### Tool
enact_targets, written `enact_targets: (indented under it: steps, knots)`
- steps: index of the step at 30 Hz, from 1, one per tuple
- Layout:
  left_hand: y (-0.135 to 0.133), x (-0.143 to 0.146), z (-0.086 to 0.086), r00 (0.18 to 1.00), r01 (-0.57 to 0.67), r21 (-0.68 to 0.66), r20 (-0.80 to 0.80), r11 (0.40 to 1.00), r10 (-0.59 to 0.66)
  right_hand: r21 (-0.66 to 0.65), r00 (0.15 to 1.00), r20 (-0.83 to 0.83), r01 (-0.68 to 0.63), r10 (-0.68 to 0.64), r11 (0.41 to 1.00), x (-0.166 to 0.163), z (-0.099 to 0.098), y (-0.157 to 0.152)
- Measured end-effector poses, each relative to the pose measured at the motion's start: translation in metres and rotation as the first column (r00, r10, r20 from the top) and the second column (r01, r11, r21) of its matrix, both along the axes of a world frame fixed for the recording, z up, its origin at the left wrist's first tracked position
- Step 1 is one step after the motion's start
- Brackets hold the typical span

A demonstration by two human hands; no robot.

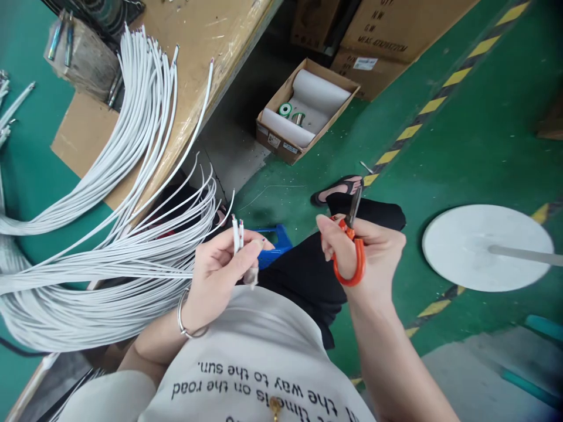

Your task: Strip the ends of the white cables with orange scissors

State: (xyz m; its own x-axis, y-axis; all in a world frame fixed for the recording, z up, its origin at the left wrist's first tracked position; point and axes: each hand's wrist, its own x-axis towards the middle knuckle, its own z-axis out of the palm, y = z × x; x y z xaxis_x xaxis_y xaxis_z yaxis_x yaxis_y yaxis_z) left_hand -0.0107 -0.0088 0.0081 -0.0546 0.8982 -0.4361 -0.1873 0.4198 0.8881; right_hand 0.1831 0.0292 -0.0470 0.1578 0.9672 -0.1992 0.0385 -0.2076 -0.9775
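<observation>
My left hand (220, 266) is closed in a pinch on two short white cable ends (238, 233) that stick up between thumb and fingers. My right hand (372, 255) grips orange-handled scissors (350, 249), fingers through the loops, blades together and pointing up and away. The hands sit about a hand's width apart above my lap. A big bundle of white cables (101, 258) fans from the left over the bench edge toward my left hand. A silver bracelet (187, 319) circles my left wrist.
A wooden bench top (211, 35) with a green mat (26, 158) runs along the left. On the green floor stand an open cardboard box (305, 108) with white rolls, stacked cartons (396, 29), and a round white base (486, 246). My sandalled foot (336, 189) rests ahead.
</observation>
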Motion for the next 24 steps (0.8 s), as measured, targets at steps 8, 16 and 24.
enact_targets:
  steps: [8,16,24]
  knots:
    - [0.006,-0.008,-0.014,0.994,-0.023,0.224,-0.096,0.974,0.045,0.003,0.998,0.022,0.05,-0.05,0.999,0.012,0.001,-0.001]
    - [0.011,-0.008,-0.01,0.98,-0.063,0.099,0.194,0.993,0.043,0.04,0.997,0.052,0.049,-0.051,0.998,0.014,0.004,-0.001]
    - [0.006,-0.006,-0.011,0.99,-0.02,0.041,0.137,0.999,0.014,0.115,0.992,-0.03,-0.122,0.126,0.986,-0.008,0.019,-0.002]
